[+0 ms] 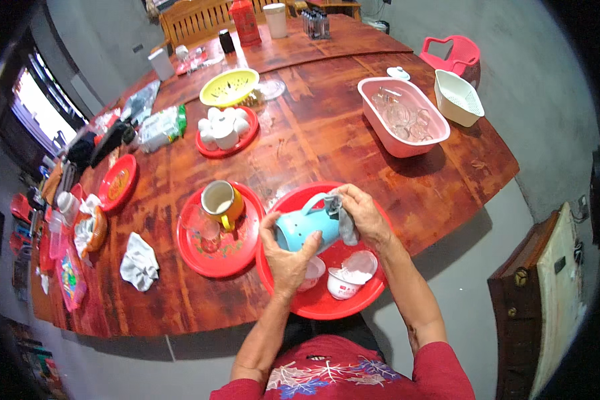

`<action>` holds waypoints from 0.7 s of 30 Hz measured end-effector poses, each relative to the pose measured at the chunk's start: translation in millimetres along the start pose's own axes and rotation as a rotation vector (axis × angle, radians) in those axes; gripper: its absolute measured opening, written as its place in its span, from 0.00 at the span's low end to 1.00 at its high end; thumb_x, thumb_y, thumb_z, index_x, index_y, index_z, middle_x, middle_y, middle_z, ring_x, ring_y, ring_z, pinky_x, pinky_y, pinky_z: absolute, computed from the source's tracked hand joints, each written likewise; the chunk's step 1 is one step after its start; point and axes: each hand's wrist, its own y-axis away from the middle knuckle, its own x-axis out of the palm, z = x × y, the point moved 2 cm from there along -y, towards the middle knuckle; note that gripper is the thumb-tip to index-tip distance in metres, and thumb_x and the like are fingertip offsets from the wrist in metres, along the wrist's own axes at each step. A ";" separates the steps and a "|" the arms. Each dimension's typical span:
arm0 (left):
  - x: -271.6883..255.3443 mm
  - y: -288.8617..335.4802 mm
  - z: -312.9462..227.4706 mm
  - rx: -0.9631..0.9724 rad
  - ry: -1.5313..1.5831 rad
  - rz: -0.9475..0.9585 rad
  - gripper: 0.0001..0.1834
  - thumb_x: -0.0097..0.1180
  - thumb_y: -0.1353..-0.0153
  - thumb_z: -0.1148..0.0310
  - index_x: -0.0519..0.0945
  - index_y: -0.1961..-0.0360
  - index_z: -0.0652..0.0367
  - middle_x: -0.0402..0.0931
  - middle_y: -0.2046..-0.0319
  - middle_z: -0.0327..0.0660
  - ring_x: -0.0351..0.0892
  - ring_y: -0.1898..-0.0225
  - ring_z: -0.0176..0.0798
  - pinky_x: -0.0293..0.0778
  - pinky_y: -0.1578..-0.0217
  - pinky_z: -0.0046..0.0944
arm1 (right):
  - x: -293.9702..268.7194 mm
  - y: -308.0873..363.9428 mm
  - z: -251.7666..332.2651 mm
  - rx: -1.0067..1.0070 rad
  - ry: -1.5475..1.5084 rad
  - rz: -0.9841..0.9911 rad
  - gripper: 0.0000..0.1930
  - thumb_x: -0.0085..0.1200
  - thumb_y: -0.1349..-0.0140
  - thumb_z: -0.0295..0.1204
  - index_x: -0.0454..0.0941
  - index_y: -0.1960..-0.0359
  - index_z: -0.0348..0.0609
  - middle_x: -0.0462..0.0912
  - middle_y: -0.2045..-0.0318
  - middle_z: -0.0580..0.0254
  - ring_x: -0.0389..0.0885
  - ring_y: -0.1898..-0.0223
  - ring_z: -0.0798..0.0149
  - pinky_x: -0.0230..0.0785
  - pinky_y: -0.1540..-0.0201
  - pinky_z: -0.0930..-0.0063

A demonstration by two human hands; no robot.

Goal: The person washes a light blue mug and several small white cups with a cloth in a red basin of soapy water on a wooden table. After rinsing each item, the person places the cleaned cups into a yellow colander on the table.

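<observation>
A light blue mug [305,230] lies tilted on its side in my left hand [288,263], whose fingers and thumb wrap round its body. My right hand [365,215] is closed on a grey cloth [345,225], pressed to the mug's right end near the handle. Both hands are above a red basin [290,303]. Inside the basin are a white bowl [343,287] with printed marks and other cups or bowls, partly hidden by my hands. Left of it, a yellow mug [230,215] and a clear glass [210,230] stand on a red round tray [210,268].
A pink tub [407,145] of glasses and a pale basket [461,100] stand at the right. Farther back are a white tea set [224,133] on a red tray and a yellow basket [230,87]. A white cloth [139,261] and bags lie left.
</observation>
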 end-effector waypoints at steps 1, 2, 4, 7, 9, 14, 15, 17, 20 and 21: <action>-3.6 -1.1 -3.6 -0.024 0.028 0.036 0.39 0.72 0.60 0.66 0.63 0.48 0.62 0.66 0.55 0.44 0.67 0.53 0.39 0.65 0.49 0.39 | -2.6 0.5 4.1 0.068 -0.068 0.025 0.09 0.46 0.35 0.33 0.74 0.61 0.40 0.77 0.70 0.69 0.73 0.71 0.78 0.68 0.69 0.83; -6.8 -4.7 -7.2 -0.039 0.055 0.071 0.40 0.72 0.61 0.66 0.62 0.48 0.63 0.66 0.55 0.44 0.67 0.52 0.40 0.65 0.49 0.39 | -3.0 -0.4 8.2 0.129 -0.140 0.051 0.09 0.46 0.34 0.32 0.74 0.61 0.40 0.78 0.69 0.68 0.75 0.71 0.77 0.69 0.68 0.82; -7.0 -7.6 -4.8 -0.126 0.192 0.160 0.40 0.73 0.62 0.65 0.64 0.47 0.60 0.66 0.55 0.43 0.67 0.52 0.40 0.65 0.48 0.41 | -5.4 -1.6 4.7 0.136 -0.239 -0.009 0.09 0.45 0.34 0.31 0.74 0.62 0.39 0.79 0.68 0.66 0.76 0.70 0.76 0.71 0.66 0.81; -7.8 -15.5 -11.8 -0.015 -0.012 0.251 0.41 0.75 0.66 0.65 0.68 0.47 0.56 0.67 0.54 0.43 0.69 0.52 0.39 0.66 0.48 0.42 | 0.6 -4.3 -2.1 0.088 -0.309 0.009 0.09 0.45 0.33 0.32 0.74 0.62 0.38 0.78 0.67 0.66 0.76 0.67 0.75 0.72 0.63 0.80; -6.5 -14.4 -11.0 -0.033 0.149 0.174 0.40 0.74 0.61 0.65 0.67 0.46 0.57 0.69 0.55 0.41 0.72 0.55 0.37 0.70 0.51 0.38 | 9.4 -1.4 -1.2 0.072 -0.335 0.067 0.09 0.45 0.33 0.32 0.73 0.61 0.39 0.78 0.66 0.65 0.75 0.65 0.75 0.70 0.60 0.80; 2.4 -11.7 11.7 -0.471 0.755 -0.028 0.36 0.70 0.53 0.64 0.64 0.46 0.56 0.69 0.56 0.41 0.72 0.56 0.37 0.72 0.54 0.38 | 28.1 11.8 4.3 -0.131 -0.072 0.035 0.08 0.42 0.32 0.31 0.70 0.62 0.41 0.72 0.64 0.69 0.68 0.63 0.79 0.64 0.59 0.84; 3.6 -10.7 11.8 -0.552 0.835 -0.050 0.35 0.70 0.53 0.64 0.63 0.46 0.56 0.69 0.56 0.41 0.72 0.56 0.37 0.73 0.54 0.39 | 33.9 15.3 8.2 -0.189 0.002 0.046 0.07 0.42 0.32 0.31 0.69 0.63 0.41 0.72 0.64 0.69 0.68 0.63 0.78 0.64 0.59 0.83; 6.7 -9.2 10.8 -0.625 0.953 -0.066 0.34 0.69 0.52 0.65 0.61 0.48 0.56 0.68 0.54 0.42 0.72 0.55 0.38 0.74 0.55 0.40 | 38.7 17.3 9.7 -0.319 0.105 0.063 0.06 0.44 0.34 0.29 0.68 0.63 0.40 0.72 0.64 0.67 0.68 0.63 0.76 0.63 0.58 0.81; 2.3 -9.2 7.8 -0.605 0.956 0.085 0.35 0.68 0.53 0.68 0.60 0.47 0.55 0.67 0.54 0.43 0.71 0.54 0.39 0.74 0.54 0.40 | 40.7 10.7 25.0 -0.392 0.316 0.122 0.05 0.45 0.34 0.29 0.68 0.62 0.40 0.71 0.65 0.67 0.68 0.64 0.75 0.63 0.57 0.79; 0.0 -11.1 5.6 -0.627 0.934 0.103 0.37 0.69 0.55 0.70 0.59 0.47 0.54 0.67 0.55 0.43 0.71 0.54 0.39 0.75 0.54 0.41 | 39.8 3.3 25.8 -0.375 0.297 0.168 0.05 0.45 0.35 0.29 0.69 0.63 0.41 0.71 0.65 0.67 0.67 0.64 0.75 0.62 0.58 0.80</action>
